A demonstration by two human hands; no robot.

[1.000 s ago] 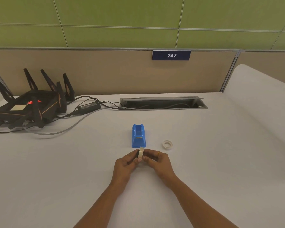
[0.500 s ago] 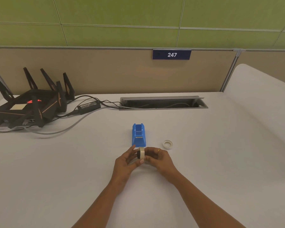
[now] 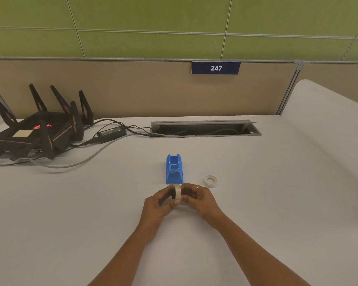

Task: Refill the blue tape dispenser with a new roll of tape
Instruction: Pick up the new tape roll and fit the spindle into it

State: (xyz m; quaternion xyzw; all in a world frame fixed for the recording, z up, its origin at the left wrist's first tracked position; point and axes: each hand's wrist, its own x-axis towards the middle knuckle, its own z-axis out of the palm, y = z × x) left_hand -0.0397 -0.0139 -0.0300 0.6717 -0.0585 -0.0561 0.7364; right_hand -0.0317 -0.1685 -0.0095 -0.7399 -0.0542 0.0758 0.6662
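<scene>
White tape roll [image 3: 176, 191] pinched on edge between left hand [image 3: 156, 206] and right hand [image 3: 198, 200] fingers; blue dispenser [image 3: 174, 172] just past fingertips.

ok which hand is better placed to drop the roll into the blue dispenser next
Probably the left hand: its thumb and fingers pinch the tape roll upright on edge, directly in front of the blue dispenser. The right hand only steadies the roll's far side and could hold the dispenser instead.
</scene>
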